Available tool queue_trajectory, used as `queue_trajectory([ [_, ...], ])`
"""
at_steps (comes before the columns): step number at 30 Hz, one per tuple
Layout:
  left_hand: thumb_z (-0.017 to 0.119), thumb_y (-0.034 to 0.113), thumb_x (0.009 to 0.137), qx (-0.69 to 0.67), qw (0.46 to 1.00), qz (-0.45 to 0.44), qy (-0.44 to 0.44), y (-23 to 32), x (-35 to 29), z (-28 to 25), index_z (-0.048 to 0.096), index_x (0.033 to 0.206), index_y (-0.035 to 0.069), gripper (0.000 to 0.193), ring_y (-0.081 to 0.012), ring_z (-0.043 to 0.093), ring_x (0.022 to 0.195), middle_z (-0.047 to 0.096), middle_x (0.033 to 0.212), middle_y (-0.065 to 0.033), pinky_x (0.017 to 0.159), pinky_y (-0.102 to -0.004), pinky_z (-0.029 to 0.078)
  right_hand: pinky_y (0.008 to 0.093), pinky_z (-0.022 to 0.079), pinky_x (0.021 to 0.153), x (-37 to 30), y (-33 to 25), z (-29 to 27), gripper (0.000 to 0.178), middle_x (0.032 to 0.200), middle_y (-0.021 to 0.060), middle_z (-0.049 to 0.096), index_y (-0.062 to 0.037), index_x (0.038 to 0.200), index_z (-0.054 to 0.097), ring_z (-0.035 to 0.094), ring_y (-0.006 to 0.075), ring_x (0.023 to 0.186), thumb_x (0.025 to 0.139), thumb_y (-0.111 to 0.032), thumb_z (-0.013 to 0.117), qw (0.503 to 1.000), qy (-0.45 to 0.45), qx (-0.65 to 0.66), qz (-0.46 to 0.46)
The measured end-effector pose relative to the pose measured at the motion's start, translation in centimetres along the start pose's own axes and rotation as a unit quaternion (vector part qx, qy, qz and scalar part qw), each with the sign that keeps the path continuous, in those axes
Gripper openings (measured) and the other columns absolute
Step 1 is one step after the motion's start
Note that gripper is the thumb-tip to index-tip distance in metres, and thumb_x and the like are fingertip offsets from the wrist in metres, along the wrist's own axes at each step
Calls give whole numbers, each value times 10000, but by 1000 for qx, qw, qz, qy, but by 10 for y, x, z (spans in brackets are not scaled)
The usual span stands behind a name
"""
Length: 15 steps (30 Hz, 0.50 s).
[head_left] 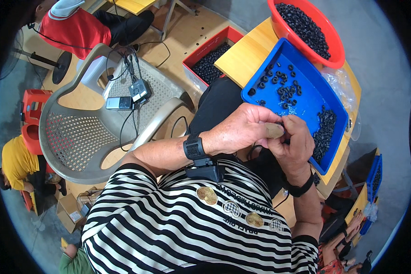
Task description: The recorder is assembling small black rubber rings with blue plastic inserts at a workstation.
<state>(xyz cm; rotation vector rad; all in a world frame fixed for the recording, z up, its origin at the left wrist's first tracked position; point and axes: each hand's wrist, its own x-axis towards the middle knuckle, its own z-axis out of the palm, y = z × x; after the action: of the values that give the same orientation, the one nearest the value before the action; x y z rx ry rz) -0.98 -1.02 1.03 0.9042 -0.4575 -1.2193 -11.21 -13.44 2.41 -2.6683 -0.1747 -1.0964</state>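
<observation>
Black rings (pixel 285 93) in tray (pixel 314 91), yellow table (pixel 251 52), grey chair (pixel 162 82), left fingers (pixel 262 115) and right fingers (pixel 298 129) pinching dark piece (pixel 281 123)

Open middle in the blue tray (pixel 313 87), crowded edges.
A hand could cross bare floor between the loose black rings (pixel 261 85) and the black heap (pixel 323 134); the red basin (pixel 337 51) overhangs the far edge, while left hand (pixel 246 129) and right hand (pixel 295 140) block the near edge.

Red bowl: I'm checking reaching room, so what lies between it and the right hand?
The blue tray, with black rings scattered in it, as the head view shows.
</observation>
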Motion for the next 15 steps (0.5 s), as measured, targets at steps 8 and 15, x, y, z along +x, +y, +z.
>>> queue_trajectory([
  [8, 580, 127, 898, 9, 999, -23, -31, -3, 16, 4, 646, 997, 4, 171, -44, 569, 703, 648, 820, -19, 628, -185, 465, 341, 529, 638, -12, 16, -1, 394, 876, 135, 612, -15, 938, 588, 628, 280, 745, 651, -186, 797, 999, 0, 5, 39],
  [15, 552, 161, 922, 21, 997, -28, -65, 4, 27, 11, 591, 1093, 4, 236, -98, 625, 771, 644, 939, -66, 711, -217, 530, 289, 521, 622, -14, 15, -20, 321, 895, 122, 614, -19, 966, 606, 623, 210, 714, 670, -29, 731, 975, 28, 101, 198],
])
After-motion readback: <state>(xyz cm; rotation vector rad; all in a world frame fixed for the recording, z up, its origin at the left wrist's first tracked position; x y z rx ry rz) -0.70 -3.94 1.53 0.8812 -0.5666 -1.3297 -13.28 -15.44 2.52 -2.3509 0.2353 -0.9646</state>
